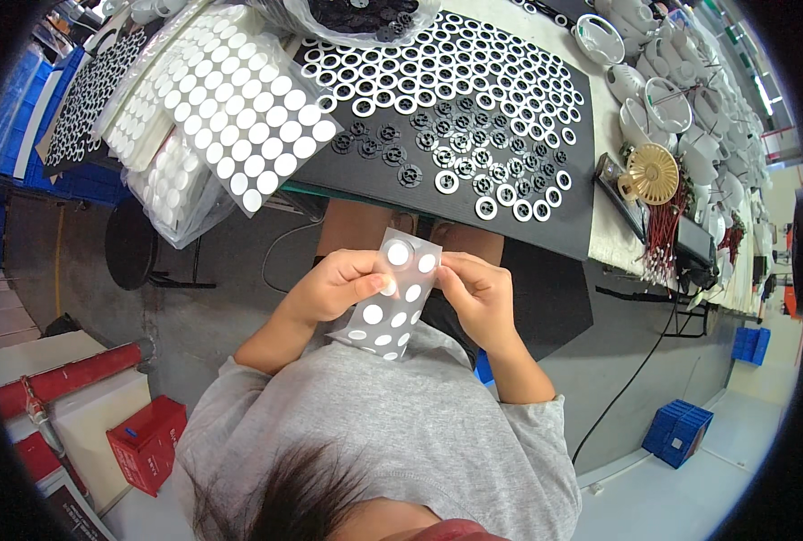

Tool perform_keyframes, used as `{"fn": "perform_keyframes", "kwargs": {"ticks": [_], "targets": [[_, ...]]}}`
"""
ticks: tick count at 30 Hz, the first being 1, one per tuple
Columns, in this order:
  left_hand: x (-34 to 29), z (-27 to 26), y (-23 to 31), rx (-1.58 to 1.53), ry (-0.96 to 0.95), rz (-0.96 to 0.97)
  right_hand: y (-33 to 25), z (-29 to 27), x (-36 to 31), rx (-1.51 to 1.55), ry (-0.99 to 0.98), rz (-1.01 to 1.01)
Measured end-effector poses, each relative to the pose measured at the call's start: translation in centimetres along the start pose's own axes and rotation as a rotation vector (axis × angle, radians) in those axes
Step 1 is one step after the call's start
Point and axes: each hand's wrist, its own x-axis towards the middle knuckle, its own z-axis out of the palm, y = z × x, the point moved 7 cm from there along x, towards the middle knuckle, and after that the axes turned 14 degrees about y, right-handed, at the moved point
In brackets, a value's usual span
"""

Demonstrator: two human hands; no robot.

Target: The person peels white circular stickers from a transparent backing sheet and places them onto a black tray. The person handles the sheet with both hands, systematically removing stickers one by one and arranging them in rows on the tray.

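While the head view shows both hands before the near edge of the black board (356, 179), the left hand (338, 287) has thumb and fingers closed on the left side of a clear strip (391, 304) with white dots, and the right hand (480, 293) pinches its upper right edge. The strip is between them, off the board. White rings (444, 74) crowd the board's far edge, black discs (461, 142) lie nearer its middle, sheets of white circles (255, 117) rest at its left edge, and a gold fluted disc (651, 173) sits beyond its right edge.
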Motion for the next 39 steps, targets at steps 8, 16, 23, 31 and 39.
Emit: {"fn": "perform_keyframes", "kwargs": {"ticks": [8, 16, 23, 31, 39], "targets": [[0.2, -0.1, 0.2, -0.046, 0.042, -0.018, 1.5, -0.3, 0.3, 0.115, 0.053, 0.122], [-0.1, -3.0, -0.1, -0.169, 0.213, -0.053, -0.6, -2.3, 3.5, -0.196, 0.075, -0.092], [-0.3, -5.2, 0.0, -0.245, 0.325, -0.035, -1.3, -5.2, 7.6, -0.511, 0.17, -0.282], [-0.3, -5.1, -0.3, -0.306, 0.338, -0.056, 0.6, -5.7, 9.8, -0.737, 0.268, -0.324], [-0.2, -5.0, -0.7, -0.286, 0.314, -0.077, 1.1, -5.7, 9.8, -0.837, 0.263, -0.364]]}}
